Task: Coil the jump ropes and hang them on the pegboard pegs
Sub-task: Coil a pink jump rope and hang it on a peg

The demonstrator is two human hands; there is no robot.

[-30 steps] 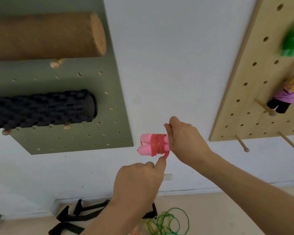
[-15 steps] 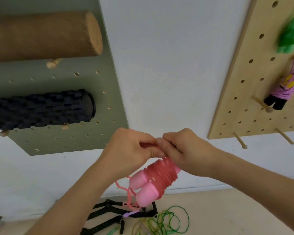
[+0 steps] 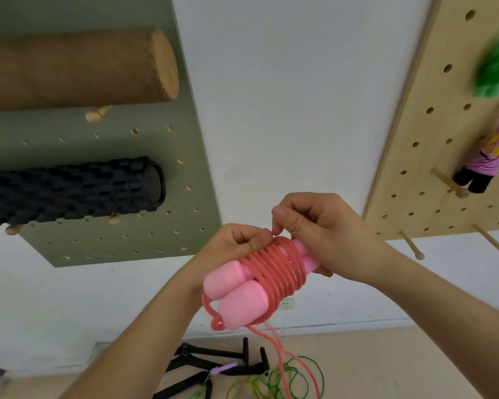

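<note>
Both forearms enter from the lower edge and meet at the centre of the frame, where the pink jump rope (image 3: 260,279) is held in mid-air. Its two pink handles (image 3: 236,295) lie side by side, their rounded ends pointing toward 7 o'clock, and the red-pink cord (image 3: 277,272) is wound around them in tight parallel turns. The right hand (image 3: 326,237) is closed around the far ends of the handles, thumb and forefinger pinching at the top of the winding. The left hand (image 3: 239,240) presses against the coil from 10 o'clock, its fingertips closed on the uppermost turns. A short loop of cord hangs below the handle ends, and two loose strands trail down toward 6 o'clock.

On the floor (image 3: 386,367), below the hands, lie loose green rope (image 3: 294,381) loops and black strap-like equipment (image 3: 222,361); the trailing pink strands reach this pile.

On the wall behind, at 9 to 10 o'clock, a green pegboard (image 3: 144,226) carries a cork roller (image 3: 78,70) above a black foam roller (image 3: 69,191), each resting on wooden pegs. At 2 to 3 o'clock, a light wooden pegboard (image 3: 415,156) bears a blurred green bundle (image 3: 496,70) and, beneath it, a coiled purple jump rope (image 3: 484,162) with black handles hanging from a peg. Bare wooden pegs (image 3: 411,244) project from the lower edge of this board.
</note>
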